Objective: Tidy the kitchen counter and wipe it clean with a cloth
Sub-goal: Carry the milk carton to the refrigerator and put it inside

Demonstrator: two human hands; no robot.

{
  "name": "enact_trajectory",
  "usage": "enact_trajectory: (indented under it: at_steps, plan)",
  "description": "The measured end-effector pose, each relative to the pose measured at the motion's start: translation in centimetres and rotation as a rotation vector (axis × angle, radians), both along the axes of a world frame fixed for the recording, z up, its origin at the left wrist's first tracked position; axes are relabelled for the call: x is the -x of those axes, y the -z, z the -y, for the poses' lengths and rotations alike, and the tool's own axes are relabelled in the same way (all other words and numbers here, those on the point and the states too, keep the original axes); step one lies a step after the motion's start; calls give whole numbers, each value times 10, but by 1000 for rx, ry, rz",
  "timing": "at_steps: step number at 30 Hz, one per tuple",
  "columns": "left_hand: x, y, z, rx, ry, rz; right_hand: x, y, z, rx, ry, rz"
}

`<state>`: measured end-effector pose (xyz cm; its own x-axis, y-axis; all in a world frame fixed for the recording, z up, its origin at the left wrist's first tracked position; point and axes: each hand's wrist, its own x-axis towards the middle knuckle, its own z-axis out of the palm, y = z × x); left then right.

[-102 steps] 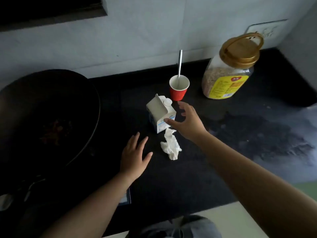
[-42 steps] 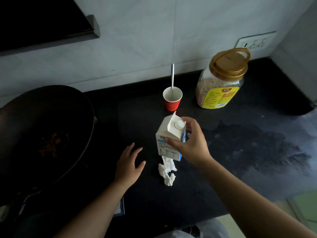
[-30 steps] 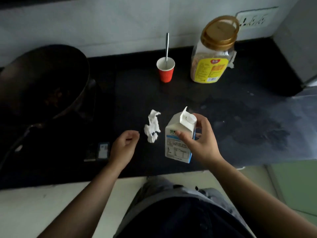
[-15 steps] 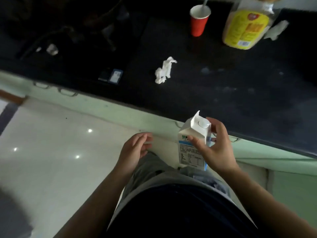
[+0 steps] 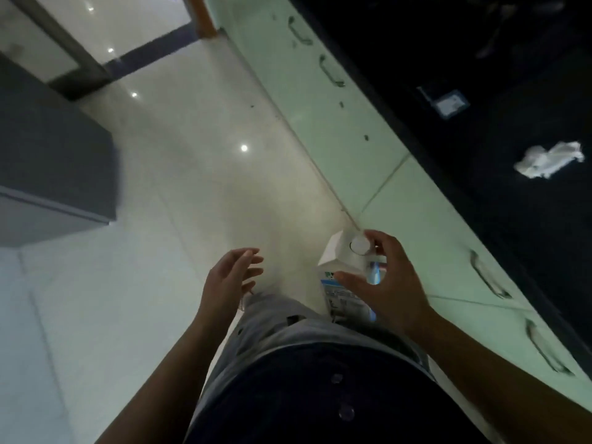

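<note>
My right hand grips a white and blue milk carton with a round cap, holding it upright over the floor in front of my legs. My left hand hovers empty to the carton's left, fingers loosely spread. A crumpled white tissue lies on the black counter at the right edge of the view. The cup and the jar are out of view.
Pale green cabinet fronts with metal handles run diagonally below the counter. A small dark card-like object lies on the counter. A grey cabinet stands at left on the glossy white tile floor.
My right hand lifted the carton off the counter and carried it down over the floor. My view swung left away from the counter. My left hand left the counter and opened.
</note>
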<state>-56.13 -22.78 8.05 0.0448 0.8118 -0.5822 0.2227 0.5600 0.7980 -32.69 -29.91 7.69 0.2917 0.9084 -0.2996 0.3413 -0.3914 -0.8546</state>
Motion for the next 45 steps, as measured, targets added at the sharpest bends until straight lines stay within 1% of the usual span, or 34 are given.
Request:
enact_trajectory:
  at_steps: [5, 8, 11, 13, 15, 21, 25, 28, 32, 35, 40, 45]
  plan:
    - [111, 8, -28, -14, -144, -58, 101, 8, -88, -13, -197, 22]
    - [174, 8, -44, -40, -180, -110, 175, 11, -143, -31, -332, -25]
    - [229, 4, -63, -55, -272, -135, 240, 5, -192, -74, -477, -40]
    - [259, 2, -75, -65, -344, -152, 272, 0, -218, -87, -519, -78]
    - [281, 2, -83, -62, -418, -160, 297, -3, -240, -86, -544, -108]
    - [327, 16, -125, 13, -646, -106, 347, 11, -315, -63, -649, -52]
    - [367, 23, -188, 3, -759, -115, 385, 20, -393, -78, -706, -67]
    - [399, 17, -247, 0, -819, -136, 421, 12, -468, -78, -771, -113]
    - [437, -1, -322, -78, -823, -211, 472, -12, -558, -196, -888, -88]
    - [463, -16, -361, -138, -860, -250, 511, -28, -605, -245, -939, -93]
    - [519, -44, -407, -233, -926, -332, 577, -56, -655, -306, -1009, -143]
    - [582, -83, -445, -384, -999, -422, 646, -88, -689, -398, -1052, -165]
